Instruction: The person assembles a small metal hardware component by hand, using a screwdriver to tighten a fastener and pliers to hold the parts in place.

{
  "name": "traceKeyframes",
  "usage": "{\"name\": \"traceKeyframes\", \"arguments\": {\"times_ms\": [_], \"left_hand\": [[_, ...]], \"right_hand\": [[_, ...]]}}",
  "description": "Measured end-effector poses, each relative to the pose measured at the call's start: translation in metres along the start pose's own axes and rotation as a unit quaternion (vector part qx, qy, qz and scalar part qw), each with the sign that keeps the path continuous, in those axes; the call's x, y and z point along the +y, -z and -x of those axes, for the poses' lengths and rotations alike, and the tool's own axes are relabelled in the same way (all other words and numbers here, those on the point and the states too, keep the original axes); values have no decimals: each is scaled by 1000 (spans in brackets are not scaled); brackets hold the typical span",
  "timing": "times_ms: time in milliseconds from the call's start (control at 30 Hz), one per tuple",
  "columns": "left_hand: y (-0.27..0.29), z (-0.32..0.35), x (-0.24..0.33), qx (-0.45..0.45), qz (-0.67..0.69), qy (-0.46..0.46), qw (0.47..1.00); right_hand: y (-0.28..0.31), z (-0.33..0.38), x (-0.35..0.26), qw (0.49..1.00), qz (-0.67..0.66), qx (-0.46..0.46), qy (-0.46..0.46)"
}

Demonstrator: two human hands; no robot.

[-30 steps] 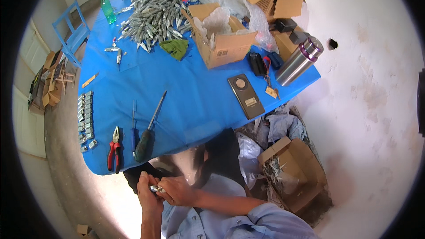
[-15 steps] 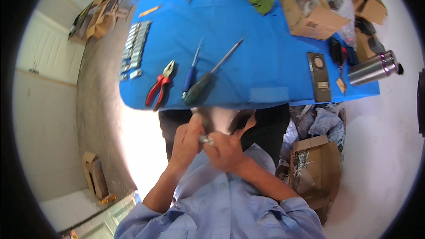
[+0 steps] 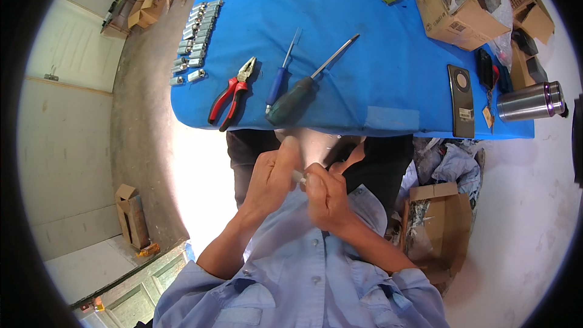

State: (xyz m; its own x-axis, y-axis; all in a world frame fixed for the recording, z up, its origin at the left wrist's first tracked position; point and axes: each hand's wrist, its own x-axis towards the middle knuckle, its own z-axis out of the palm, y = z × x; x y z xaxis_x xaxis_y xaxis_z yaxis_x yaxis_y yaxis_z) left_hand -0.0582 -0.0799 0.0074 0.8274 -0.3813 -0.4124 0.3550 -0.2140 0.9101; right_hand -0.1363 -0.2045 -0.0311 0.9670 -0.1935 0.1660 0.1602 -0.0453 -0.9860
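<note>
Over my lap, just below the table's front edge, my left hand [image 3: 270, 182] is closed round a small greyish metal-looking piece [image 3: 297, 176]. My right hand [image 3: 328, 199] pinches the other end of it; the fingers hide most of its shape. Beyond my hands on the blue-covered table [image 3: 346, 91] lie red-handled pliers [image 3: 234, 94], a blue-handled screwdriver [image 3: 279, 82] and a larger screwdriver with a dark green handle [image 3: 297, 98]. Small silver metal parts [image 3: 199, 42] stand in rows at the table's left edge.
At the far right of the table is an open cardboard box [image 3: 461, 21] with plastic in it. A phone [image 3: 461, 100], keys [image 3: 487, 115] and a steel bottle [image 3: 531, 102] lie at the right edge. Another open carton [image 3: 446, 222] sits on the floor at my right.
The view has shifted, so the table appears higher and further right. My hands still hold the small piece, and my right hand has turned more upright around it.
</note>
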Motion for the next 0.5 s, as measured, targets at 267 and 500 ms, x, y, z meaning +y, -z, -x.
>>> {"name": "traceKeyframes", "arguments": {"times_ms": [267, 500], "left_hand": [[-1, -3, -13, -30, 57, 79, 995], [1, -2, -32, -43, 125, 134, 982]], "right_hand": [[-5, 4, 27, 998, 11, 25, 51], [-6, 12, 35, 999, 7, 2, 34]]}}
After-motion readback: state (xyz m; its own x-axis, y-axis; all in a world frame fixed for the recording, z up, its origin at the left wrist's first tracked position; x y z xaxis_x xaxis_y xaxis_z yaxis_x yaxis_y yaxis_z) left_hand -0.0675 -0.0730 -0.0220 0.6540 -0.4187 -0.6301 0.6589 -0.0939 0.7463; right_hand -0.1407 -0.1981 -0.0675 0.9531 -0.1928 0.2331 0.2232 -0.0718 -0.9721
